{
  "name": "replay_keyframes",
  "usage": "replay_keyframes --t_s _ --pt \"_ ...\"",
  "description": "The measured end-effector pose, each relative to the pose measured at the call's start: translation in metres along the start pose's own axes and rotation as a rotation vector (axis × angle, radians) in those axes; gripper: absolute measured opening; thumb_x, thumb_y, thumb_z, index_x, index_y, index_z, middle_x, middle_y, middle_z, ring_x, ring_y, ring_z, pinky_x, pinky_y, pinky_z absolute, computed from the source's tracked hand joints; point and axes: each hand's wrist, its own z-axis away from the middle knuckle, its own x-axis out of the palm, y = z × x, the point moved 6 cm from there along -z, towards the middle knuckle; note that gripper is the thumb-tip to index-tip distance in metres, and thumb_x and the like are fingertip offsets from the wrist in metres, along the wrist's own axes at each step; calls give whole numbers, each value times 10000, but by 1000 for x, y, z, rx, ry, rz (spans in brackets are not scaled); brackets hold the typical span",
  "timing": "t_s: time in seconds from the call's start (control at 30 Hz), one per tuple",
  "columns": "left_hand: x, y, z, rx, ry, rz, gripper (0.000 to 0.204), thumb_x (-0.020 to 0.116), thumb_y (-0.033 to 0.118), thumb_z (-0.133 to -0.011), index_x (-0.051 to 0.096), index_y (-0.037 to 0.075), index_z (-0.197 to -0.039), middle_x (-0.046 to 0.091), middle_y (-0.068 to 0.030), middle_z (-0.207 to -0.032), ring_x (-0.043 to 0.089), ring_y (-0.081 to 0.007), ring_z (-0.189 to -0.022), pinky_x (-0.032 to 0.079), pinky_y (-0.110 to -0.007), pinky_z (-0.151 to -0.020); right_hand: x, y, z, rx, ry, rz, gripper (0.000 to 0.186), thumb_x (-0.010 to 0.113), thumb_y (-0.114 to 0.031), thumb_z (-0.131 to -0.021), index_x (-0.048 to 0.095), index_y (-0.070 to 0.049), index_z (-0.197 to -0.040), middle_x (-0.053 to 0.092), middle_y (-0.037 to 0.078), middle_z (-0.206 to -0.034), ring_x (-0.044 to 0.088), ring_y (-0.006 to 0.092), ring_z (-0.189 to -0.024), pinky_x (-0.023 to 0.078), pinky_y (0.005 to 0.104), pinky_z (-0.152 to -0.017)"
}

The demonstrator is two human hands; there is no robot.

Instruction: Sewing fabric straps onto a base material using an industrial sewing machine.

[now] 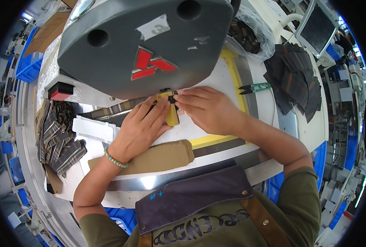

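Note:
My left hand (141,128) and my right hand (205,108) meet under the grey head of a sewing machine (146,43). Both press their fingertips on a small dark fabric piece (171,99) that lies on a yellow guide plate (173,117) at the needle. The left wrist wears a bead bracelet. A strip of plaid fabric (117,109) runs off to the left from under the left hand.
A stack of tan fabric pieces (158,157) lies near the table's front edge. Plaid pieces (59,138) are heaped at the left, dark plaid pieces (294,80) at the right. Green thread snips (255,87) lie beside the yellow tape border (236,78). A plastic bag (248,35) sits behind.

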Motion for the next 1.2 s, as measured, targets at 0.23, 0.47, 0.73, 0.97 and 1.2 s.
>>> replay_keyframes --t_s 0.23,0.47,0.73,0.97,1.2 --pt "-2 0 -1 22 9 -19 611 788 329 -932 678 -60 -1390 638 -179 -1506 597 -371 -1383 544 -448 -1107 -6 17 -6 201 -53 21 561 733 -187 -961 593 39 -1455 602 179 -1460 552 376 -1413 443 525 -1211" --pt "4 -9 -11 -3 44 18 616 815 317 -907 695 -37 -1396 701 -144 -1417 670 -316 -1282 582 -409 -1058 -1 27 -8 200 -95 50 551 741 -213 -970 611 67 -1427 612 190 -1464 553 385 -1402 437 523 -1223" --pt "12 -21 -20 24 53 -31 642 793 346 -941 666 -22 -1452 727 -131 -1372 727 -282 -1134 606 -392 -978 -5 42 -13 186 -84 107 524 738 -244 -996 638 62 -1409 624 190 -1463 572 386 -1362 455 493 -1215" --pt "11 -18 -22 36 53 -74 615 743 353 -983 651 -21 -1462 712 -130 -1372 727 -268 -1103 608 -391 -937 -4 45 -14 154 -71 134 511 733 -258 -1005 644 56 -1398 618 184 -1478 577 373 -1360 444 501 -1224" --pt "14 -22 -23 -2 30 -79 594 698 344 -1024 623 -14 -1492 702 -133 -1355 729 -266 -1077 598 -399 -902 -5 50 -17 152 -76 125 502 735 -247 -1003 646 66 -1386 619 183 -1479 581 378 -1359 450 509 -1217"
